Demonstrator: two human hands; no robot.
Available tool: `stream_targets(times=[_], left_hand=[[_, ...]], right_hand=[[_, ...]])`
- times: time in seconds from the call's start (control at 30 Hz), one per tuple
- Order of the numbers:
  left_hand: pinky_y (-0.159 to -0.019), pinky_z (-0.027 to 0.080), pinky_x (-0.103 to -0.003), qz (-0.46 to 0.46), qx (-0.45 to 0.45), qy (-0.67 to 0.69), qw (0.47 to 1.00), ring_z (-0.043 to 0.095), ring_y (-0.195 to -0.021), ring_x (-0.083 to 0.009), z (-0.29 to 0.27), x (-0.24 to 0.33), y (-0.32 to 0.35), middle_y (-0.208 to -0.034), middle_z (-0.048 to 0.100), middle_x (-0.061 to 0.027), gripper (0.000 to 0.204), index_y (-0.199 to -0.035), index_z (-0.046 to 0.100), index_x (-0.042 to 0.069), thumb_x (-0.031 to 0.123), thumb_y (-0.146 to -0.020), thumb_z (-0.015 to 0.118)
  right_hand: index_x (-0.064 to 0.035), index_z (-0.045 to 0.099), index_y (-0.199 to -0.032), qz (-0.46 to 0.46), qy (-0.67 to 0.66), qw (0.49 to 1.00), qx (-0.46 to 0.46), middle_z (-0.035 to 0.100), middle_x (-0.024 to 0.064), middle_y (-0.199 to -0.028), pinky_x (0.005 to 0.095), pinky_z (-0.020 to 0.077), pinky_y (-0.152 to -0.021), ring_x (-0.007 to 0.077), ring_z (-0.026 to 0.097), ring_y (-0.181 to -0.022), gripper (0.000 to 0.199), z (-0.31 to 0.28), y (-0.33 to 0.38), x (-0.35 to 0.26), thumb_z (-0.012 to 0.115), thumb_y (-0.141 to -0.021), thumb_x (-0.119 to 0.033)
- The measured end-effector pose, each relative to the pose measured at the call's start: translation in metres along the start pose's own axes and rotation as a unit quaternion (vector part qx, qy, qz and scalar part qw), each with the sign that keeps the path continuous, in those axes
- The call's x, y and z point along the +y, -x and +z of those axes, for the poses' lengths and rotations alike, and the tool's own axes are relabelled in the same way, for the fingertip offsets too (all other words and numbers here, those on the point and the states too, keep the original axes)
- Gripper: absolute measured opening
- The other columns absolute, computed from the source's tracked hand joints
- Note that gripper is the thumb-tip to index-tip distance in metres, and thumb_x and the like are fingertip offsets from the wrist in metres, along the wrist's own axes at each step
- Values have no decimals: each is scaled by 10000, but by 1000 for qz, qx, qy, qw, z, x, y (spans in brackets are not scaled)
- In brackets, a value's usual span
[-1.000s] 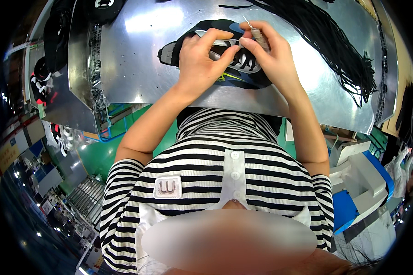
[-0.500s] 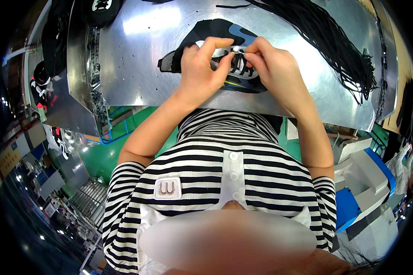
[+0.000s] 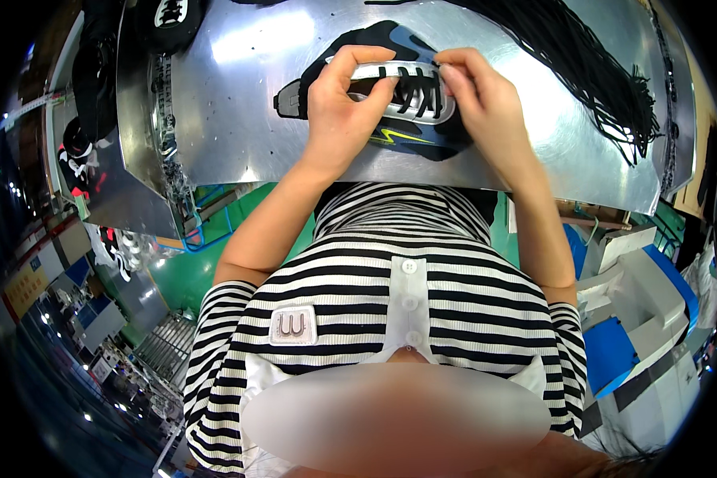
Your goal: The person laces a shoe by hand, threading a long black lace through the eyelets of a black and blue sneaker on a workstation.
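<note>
Head view: we see a dark shoe upper (image 3: 424, 140) flat on the metal table (image 3: 239, 131), black lace (image 3: 436, 94) across its opening. Left hand (image 3: 338, 107) lies over it, thumb and forefinger parted; grip unclear to us. Right hand (image 3: 490, 99), fingers curled, thumb and forefinger close at the lacing's edge; we cannot tell whether it pinches lace. Farther right, a black cord bundle (image 3: 570, 68).

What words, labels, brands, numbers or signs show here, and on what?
White patch on the striped shirt: one large letter-like mark, not copied out here.
Yellow sign, far left: faint writing, too small and blurred to read.
Shoe upper on the metal table: a yellow zigzag, no lettering I can read.
</note>
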State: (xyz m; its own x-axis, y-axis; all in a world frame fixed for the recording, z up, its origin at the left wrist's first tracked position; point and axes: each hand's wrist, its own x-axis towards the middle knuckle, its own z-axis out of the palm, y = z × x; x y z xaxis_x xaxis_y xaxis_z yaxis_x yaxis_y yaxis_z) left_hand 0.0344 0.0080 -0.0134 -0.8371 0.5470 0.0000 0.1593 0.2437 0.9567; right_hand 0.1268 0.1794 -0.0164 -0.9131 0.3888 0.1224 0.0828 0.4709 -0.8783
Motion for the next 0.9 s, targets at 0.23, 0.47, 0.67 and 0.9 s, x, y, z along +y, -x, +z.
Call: stream_targets(times=[0.23,0.47,0.67,0.9], left_hand=[[-785,510,-214,-109,-75,191,973,629,-849,-69,-13,12,-5,-968,646,-24,328,-1138,600,54,-50,-827,581],[-777,525,-224,-96,-110,133,980,655,-883,-88,-14,10,-12,-998,707,-71,297,-1262,589,41,121,-977,575],[-745,501,-209,-88,-115,113,983,628,-829,-63,-15,11,-15,-939,697,-40,258,-1201,628,35,179,-997,561],[-747,477,-216,-65,-69,55,994,600,-799,-79,-11,4,-24,-896,671,-35,283,-1192,633,17,217,-1004,561]], right_hand=[[-93,680,-1060,49,-83,991,95,683,77,-795,277,491,-586,187,641,-626,158,19,0,13,663,-904,-105],[-139,712,-1011,-217,108,969,41,599,3,-729,290,467,-510,159,605,-612,338,14,-2,-2,728,-692,-26],[-130,716,-975,-239,50,968,56,566,17,-678,302,432,-478,174,555,-541,278,22,-6,9,728,-715,-32],[-90,722,-919,-327,-26,944,43,508,27,-618,318,400,-431,179,512,-486,229,29,27,-16,724,-699,-29]])
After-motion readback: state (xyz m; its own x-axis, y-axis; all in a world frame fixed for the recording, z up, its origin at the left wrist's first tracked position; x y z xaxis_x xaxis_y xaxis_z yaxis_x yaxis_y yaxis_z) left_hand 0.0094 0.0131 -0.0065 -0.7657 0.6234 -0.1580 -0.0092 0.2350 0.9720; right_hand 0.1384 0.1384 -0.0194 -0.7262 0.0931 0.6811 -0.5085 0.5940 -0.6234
